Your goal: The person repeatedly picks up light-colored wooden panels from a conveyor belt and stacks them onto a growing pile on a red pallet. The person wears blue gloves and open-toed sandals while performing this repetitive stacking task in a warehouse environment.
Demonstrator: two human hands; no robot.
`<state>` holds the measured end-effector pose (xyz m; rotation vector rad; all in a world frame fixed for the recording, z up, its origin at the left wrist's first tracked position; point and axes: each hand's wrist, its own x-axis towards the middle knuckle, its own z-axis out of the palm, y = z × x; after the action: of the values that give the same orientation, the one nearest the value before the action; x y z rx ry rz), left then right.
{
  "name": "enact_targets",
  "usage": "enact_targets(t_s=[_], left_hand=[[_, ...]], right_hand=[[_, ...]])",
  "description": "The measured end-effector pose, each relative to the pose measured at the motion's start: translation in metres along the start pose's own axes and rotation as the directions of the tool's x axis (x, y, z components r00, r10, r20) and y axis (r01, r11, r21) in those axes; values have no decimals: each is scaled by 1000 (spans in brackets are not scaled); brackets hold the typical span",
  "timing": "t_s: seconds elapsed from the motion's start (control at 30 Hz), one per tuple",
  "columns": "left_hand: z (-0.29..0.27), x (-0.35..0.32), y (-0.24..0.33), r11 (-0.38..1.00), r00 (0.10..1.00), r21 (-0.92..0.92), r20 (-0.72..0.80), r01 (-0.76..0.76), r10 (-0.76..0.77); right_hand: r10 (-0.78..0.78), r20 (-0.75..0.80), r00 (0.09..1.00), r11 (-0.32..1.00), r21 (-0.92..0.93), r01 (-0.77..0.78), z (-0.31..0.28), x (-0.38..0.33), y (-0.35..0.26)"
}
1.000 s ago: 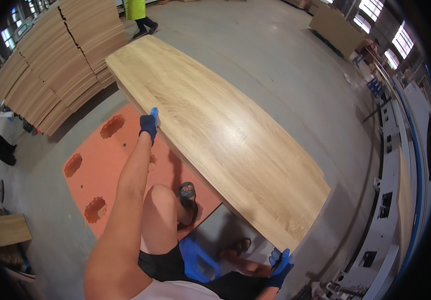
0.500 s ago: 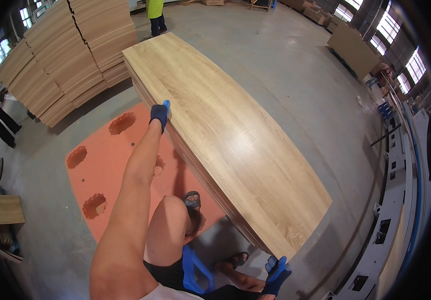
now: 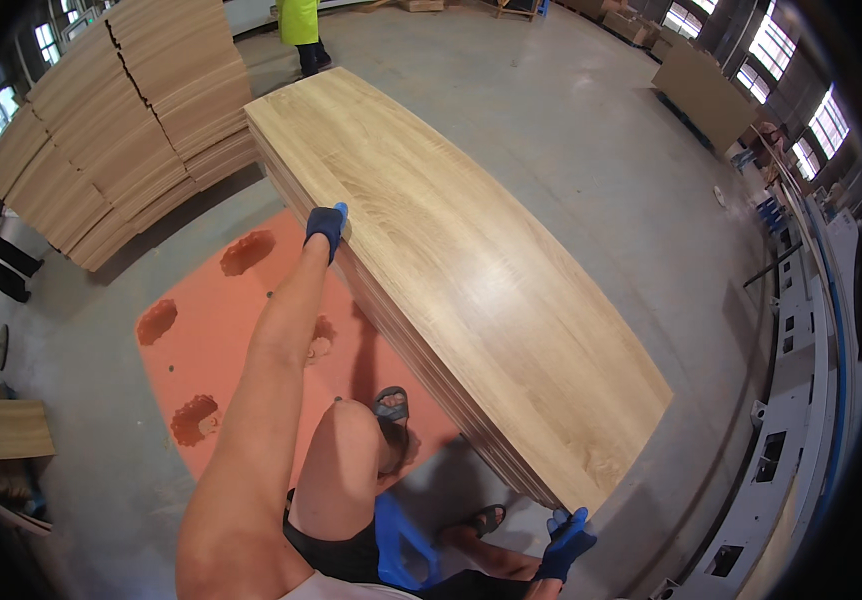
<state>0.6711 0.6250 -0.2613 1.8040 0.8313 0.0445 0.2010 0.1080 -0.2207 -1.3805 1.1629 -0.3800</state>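
Note:
A long wood-grain board (image 3: 471,270) lies on top of a stack of similar boards, running from the far left to the near right. My left hand (image 3: 325,224), in a dark blue glove with lighter fingertips, is closed on the board's left long edge, thumb on the upper face. At its near corner my right hand (image 3: 566,543), gloved in blue too, grips the edge with a finger or thumb on top. The fingers under the board are hidden on both hands. Below the top board, the edges of several boards (image 3: 431,385) show along the side.
An orange pallet (image 3: 261,330) with ragged holes lies on the floor by my legs. Tall stacks of boards (image 3: 141,110) stand at far left. Beneath me is a blue stool (image 3: 401,545). A person in a bright green garment (image 3: 299,22) stands beyond. Long grey machinery (image 3: 786,400) lines the right.
The view has shifted slightly. Both hands stay on the board's edges, and its near end sits a little farther right in view, with more of the stacked edges showing beneath.

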Motion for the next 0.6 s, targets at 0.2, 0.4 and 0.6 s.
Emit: enact_targets(t_s=[0.2, 0.4, 0.6], left_hand=[[17, 13, -10, 999, 999, -7, 1, -41, 41], [-8, 60, -41, 987, 981, 100, -136, -128, 141], [59, -49, -64, 947, 935, -314, 351, 70, 47]], right_hand=[[56, -39, 998, 996, 72, -53, 0, -3, -1], [101, 197, 975, 993, 39, -111, -14, 22, -2], [38, 35, 999, 989, 144, -43, -20, 8, -6]])
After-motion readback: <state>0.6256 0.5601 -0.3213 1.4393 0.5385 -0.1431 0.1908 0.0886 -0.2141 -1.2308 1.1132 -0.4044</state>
